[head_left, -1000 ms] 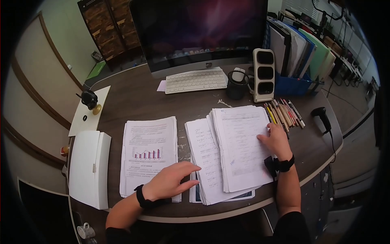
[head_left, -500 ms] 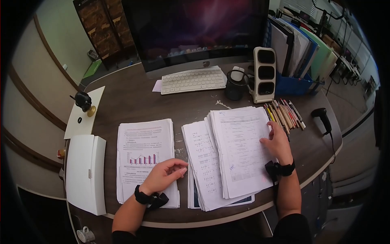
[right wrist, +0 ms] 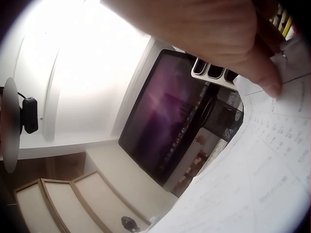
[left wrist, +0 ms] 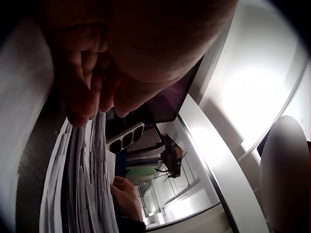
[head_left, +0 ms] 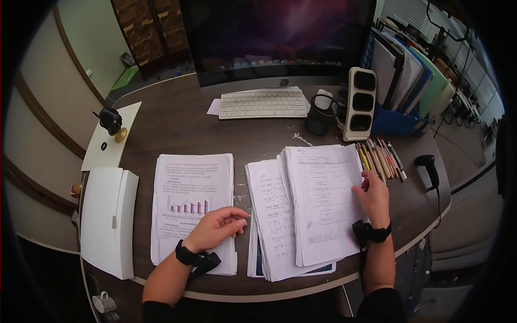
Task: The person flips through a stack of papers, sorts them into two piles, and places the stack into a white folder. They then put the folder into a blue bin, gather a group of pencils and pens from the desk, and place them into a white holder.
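My right hand [head_left: 372,200] is at the right edge of the upper paper stack [head_left: 326,215], gripping it. In the right wrist view the thumb [right wrist: 272,82] lies on the top sheet while the other fingers curl past the edge. This stack rests skewed over another stack of printed sheets [head_left: 272,237]. Just left of those papers, my left hand [head_left: 215,229] hovers with loosely bent fingers and nothing in them. The left wrist view has its fingertips close to the layered sheet edges [left wrist: 82,179]. Beneath the left forearm lies a separate stack with a bar chart [head_left: 188,183].
Several pencils [head_left: 381,160] lie right of the papers, beside a barcode scanner [head_left: 428,171]. Behind are a keyboard [head_left: 263,103], a mesh pen cup [head_left: 320,121], a three-slot holder [head_left: 360,105] and a blue file box [head_left: 396,119]. A white box-like device [head_left: 109,223] stands at the left.
The left hand has drawn back leftward from the right-hand papers, its fingers now more bent. The right hand stays at the stack's right edge. The head view has shifted slightly.
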The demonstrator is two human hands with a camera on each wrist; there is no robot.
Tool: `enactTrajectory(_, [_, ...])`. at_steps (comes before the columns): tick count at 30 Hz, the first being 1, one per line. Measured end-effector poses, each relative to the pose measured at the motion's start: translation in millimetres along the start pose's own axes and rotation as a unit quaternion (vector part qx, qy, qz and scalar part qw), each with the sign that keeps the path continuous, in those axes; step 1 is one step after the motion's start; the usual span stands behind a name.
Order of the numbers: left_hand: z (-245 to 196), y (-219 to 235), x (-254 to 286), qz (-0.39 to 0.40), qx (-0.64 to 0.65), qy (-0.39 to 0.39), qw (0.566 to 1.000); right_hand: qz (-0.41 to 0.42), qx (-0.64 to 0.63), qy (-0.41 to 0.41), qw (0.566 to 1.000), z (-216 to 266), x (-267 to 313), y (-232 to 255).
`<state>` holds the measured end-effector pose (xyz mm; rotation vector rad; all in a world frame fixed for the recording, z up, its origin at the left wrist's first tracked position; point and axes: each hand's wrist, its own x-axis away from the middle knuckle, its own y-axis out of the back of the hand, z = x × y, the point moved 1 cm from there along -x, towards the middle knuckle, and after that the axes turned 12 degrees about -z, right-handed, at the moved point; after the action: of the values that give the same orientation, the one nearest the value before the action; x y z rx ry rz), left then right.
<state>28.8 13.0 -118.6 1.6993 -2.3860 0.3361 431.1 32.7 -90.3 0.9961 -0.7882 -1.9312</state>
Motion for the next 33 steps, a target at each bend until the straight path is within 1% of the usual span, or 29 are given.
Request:
enactTrajectory(1, [0,0,0,0.002,0.000,-0.001,1.000,-0.016,0.004,0.006,1.000,1,0,0])
enactTrajectory(5, [1,0,0,0.006,-0.006,-0.008,1.000,-0.016,0.018,0.011,1.000,1,1,-1])
enactTrajectory(7, [1,1,0,0.006,-0.007,-0.007,1.000,0.073,0.036,0.027,0.996,-5,-2,-3])
enactTrajectory(8, [1,1,0,0.007,-0.010,-0.006,1.000,0.074,0.037,0.029,0.996,-12,-3,-4])
enactTrajectory(10, [1,1,-1,0.007,-0.014,-0.007,1.000,0.117,-0.102,-0.035,0.987,-20,-5,-8])
enactTrajectory(11, [2,1,-1,0.007,-0.018,-0.008,1.000,0.119,-0.101,-0.032,0.987,-20,-5,-6])
enactTrajectory(12, [3,1,-1,0.004,-0.015,-0.008,1.000,0.139,-0.251,-0.092,0.953,-13,-5,0])
enactTrajectory(13, [4,1,-2,0.009,-0.014,-0.015,1.000,0.157,-0.394,-0.151,0.893,-7,-6,7])
enactTrajectory(14, [5,2,-2,0.014,-0.012,-0.021,1.000,0.172,-0.429,-0.150,0.874,-4,-8,14])
enactTrajectory(15, [5,2,-2,0.012,-0.010,-0.021,1.000,0.174,-0.428,-0.149,0.874,-3,-9,15])
enactTrajectory(17, [5,3,-2,0.018,-0.020,-0.022,0.999,0.172,-0.498,-0.188,0.829,-3,-10,16])
enactTrajectory(18, [4,2,-2,0.018,-0.018,-0.023,0.999,0.185,-0.515,-0.188,0.815,-1,-9,15])
enactTrajectory(21, [2,4,0,0.018,-0.009,-0.013,1.000,0.204,-0.520,-0.175,0.811,12,4,3])
enactTrajectory(22, [3,5,-1,0.037,0.047,-0.028,0.998,0.227,-0.531,-0.170,0.799,21,11,2])
enactTrajectory(23, [3,7,-1,0.056,0.103,-0.044,0.992,0.240,-0.528,-0.159,0.799,32,19,2])
enactTrajectory(25, [4,8,-1,0.067,0.127,-0.044,0.989,0.282,-0.485,-0.155,0.813,46,33,-1])
enactTrajectory(27, [4,8,1,0.080,0.149,-0.044,0.985,0.320,-0.488,-0.159,0.796,59,47,-7])
enactTrajectory(28, [4,7,4,0.060,0.090,-0.047,0.993,0.350,-0.486,-0.168,0.783,71,52,-5])
enactTrajectory(29, [2,6,6,0.040,0.029,-0.050,0.998,0.348,-0.487,-0.169,0.783,75,56,-7])
enactTrajectory(30, [-2,4,6,0.021,-0.049,-0.054,0.997,0.364,-0.489,-0.147,0.779,78,60,-8])
enactTrajectory(31, [-2,3,6,0.023,-0.050,-0.054,0.997,0.381,-0.490,-0.125,0.774,79,62,-9])
enactTrajectory(32, [-1,3,6,0.004,-0.044,-0.040,0.998,0.401,-0.439,-0.108,0.797,71,59,-9])
enactTrajectory(33, [-1,4,5,-0.015,-0.039,-0.026,0.999,0.398,-0.440,-0.109,0.798,61,53,-10])
